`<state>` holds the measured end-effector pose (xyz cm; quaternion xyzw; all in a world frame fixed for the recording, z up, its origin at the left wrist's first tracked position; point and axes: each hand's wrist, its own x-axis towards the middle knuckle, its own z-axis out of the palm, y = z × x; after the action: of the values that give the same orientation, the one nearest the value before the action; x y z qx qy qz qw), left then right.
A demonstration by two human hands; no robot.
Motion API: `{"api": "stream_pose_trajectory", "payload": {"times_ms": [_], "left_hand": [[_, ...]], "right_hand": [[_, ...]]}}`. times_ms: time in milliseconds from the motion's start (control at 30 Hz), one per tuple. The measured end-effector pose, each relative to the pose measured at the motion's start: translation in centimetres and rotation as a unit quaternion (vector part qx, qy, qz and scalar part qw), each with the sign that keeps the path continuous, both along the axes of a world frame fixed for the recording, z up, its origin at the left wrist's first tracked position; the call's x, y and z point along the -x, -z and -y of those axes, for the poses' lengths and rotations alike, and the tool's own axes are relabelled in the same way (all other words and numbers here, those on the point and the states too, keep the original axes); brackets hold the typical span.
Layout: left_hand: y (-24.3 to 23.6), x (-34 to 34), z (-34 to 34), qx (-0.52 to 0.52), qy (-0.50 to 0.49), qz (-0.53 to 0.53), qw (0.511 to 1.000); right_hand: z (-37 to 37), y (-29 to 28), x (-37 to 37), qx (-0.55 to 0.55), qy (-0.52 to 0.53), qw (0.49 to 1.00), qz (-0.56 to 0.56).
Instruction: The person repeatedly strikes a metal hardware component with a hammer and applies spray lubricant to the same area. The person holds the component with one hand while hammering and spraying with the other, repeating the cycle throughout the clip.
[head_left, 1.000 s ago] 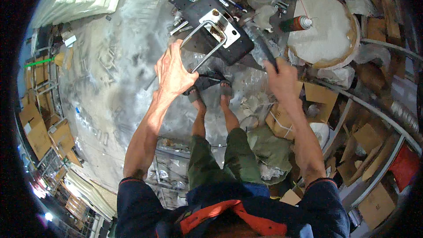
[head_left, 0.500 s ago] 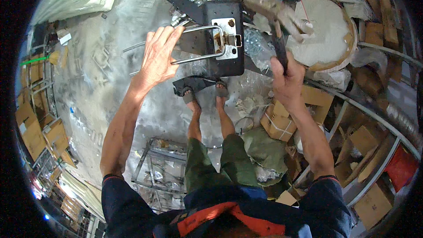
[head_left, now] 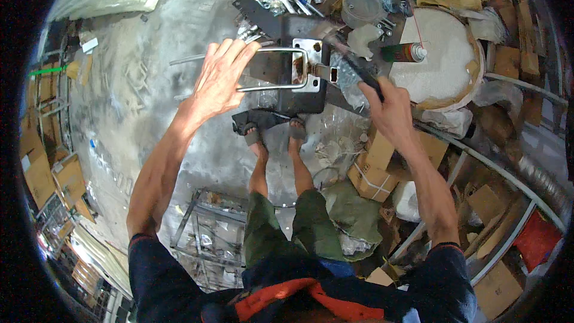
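My left hand (head_left: 224, 78) is closed round a U-shaped metal bar (head_left: 276, 87), fingers over its far arm and thumb at its near arm. The bar's bent end lies at a bright metal plate (head_left: 314, 48) with holes and rusty patches. A short square tube (head_left: 324, 72) sticks out to the right there. Beneath these is a black panel (head_left: 305, 104). In my right hand (head_left: 391, 107) I grip a hammer (head_left: 363, 73) by its dark handle. Its head, blurred, is low beside the plate's far right corner; whether it touches anything I cannot tell.
Several wrenches and sockets (head_left: 284, 1) lie beyond the panel, near a clear plastic tub (head_left: 361, 9). A spray can (head_left: 409, 52) lies on a round pale drum top (head_left: 433, 81) to the right. Cardboard boxes (head_left: 373, 173) and a metal rail (head_left: 478, 143) stand at the near right.
The hammer has swung down and left from a raised position, bringing its blurred head near the plate. My left hand stays on the bar. The whole view has shifted slightly.
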<state>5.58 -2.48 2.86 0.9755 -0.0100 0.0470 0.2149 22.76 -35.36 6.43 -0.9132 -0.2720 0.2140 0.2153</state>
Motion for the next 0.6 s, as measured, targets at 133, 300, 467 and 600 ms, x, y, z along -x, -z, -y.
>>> {"api": "stream_pose_trajectory", "payload": {"times_ms": [133,300,467,600], "left_hand": [[0.4,-0.7,0.2,0.018,0.007,0.025,1.0],[0.4,-0.8,-0.8,0.004,0.02,0.0,1.0],[0.2,-1.5,-0.1,0.044,0.009,0.01,0.999],[0.4,-0.5,-0.3,0.021,0.002,-0.002,1.0]], "right_hand": [[-0.1,-0.3,1.6,-0.233,0.064,0.969,0.056],[-0.6,-0.1,-1.1,-0.04,0.011,0.999,-0.006],[2.5,3.5,-0.5,-0.023,-0.027,0.997,0.069],[-0.7,-0.2,-1.1,-0.066,-0.016,0.997,0.024]]}}
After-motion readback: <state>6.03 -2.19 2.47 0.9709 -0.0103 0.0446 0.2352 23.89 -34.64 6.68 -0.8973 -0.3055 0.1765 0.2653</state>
